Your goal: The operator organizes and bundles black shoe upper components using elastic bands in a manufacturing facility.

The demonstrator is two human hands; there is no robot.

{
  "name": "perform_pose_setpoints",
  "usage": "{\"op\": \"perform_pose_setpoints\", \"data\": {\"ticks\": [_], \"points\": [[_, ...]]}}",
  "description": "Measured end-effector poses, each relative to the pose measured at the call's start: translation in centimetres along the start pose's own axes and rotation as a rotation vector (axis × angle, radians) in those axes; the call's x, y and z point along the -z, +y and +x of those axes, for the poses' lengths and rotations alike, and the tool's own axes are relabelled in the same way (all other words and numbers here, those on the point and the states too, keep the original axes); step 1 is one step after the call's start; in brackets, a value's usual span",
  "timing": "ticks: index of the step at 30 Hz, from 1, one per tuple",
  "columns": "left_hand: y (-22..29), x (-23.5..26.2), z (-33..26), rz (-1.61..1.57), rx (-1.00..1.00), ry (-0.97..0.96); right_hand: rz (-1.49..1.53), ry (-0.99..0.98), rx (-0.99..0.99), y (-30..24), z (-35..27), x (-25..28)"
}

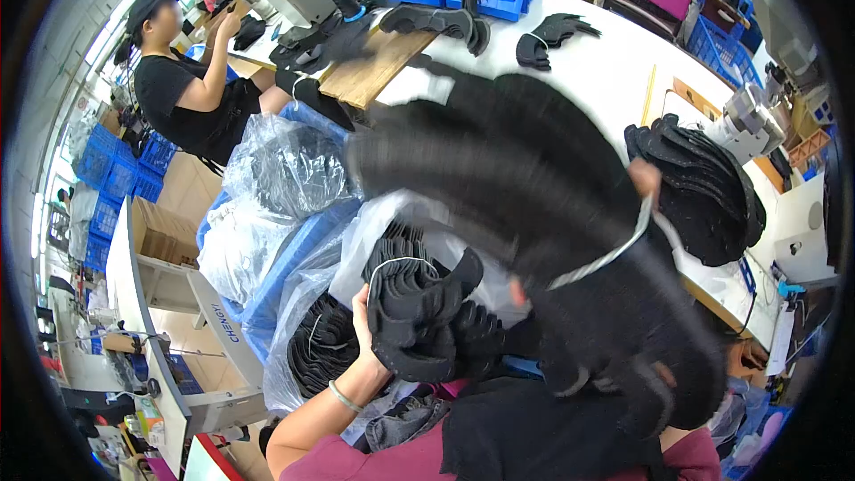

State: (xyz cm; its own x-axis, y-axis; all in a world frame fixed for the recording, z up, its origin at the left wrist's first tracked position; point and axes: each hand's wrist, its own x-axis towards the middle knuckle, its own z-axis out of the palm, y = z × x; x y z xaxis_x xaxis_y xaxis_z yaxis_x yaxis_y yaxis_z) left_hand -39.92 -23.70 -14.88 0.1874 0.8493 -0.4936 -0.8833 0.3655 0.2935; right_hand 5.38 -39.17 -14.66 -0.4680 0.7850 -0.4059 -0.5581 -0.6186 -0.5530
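My right hand holds up a large bundle of black curved cut pieces, tied round with a pale strip. The bundle is smeared by motion and covers most of that hand; only bits of fingers show at its edges. My left hand grips a smaller tied bundle of black curved pieces by its left side, its fingers mostly hidden. This bundle is over the mouth of a clear plastic bag. Beside my left forearm, another tied black stack lies in the plastic.
A white table carries a heap of black pieces, a small tied bundle, a wooden board and a sewing machine. Blue bins stand at the back. At the left, a co-worker sits near plastic-filled blue crates.
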Motion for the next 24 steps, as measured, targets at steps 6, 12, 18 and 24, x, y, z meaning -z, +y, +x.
{"op": "perform_pose_setpoints", "data": {"ticks": [6,12,18,24], "points": [[-0.5,0.0,-1.2,0.336,0.015,0.304,-0.178,0.132,-0.265,-8.8,21.3,-22.9],[0.9,2.1,1.6,0.804,0.047,0.330,-0.255,-0.021,-0.466,-5.3,26.7,-17.5],[5.0,-2.5,2.1,2.385,-1.327,0.433,-0.287,-0.062,-0.505,-2.8,29.8,-14.9],[9.2,5.8,6.1,2.071,-0.912,0.412,-0.570,-0.218,-0.407,-0.4,30.5,-15.3]]}}
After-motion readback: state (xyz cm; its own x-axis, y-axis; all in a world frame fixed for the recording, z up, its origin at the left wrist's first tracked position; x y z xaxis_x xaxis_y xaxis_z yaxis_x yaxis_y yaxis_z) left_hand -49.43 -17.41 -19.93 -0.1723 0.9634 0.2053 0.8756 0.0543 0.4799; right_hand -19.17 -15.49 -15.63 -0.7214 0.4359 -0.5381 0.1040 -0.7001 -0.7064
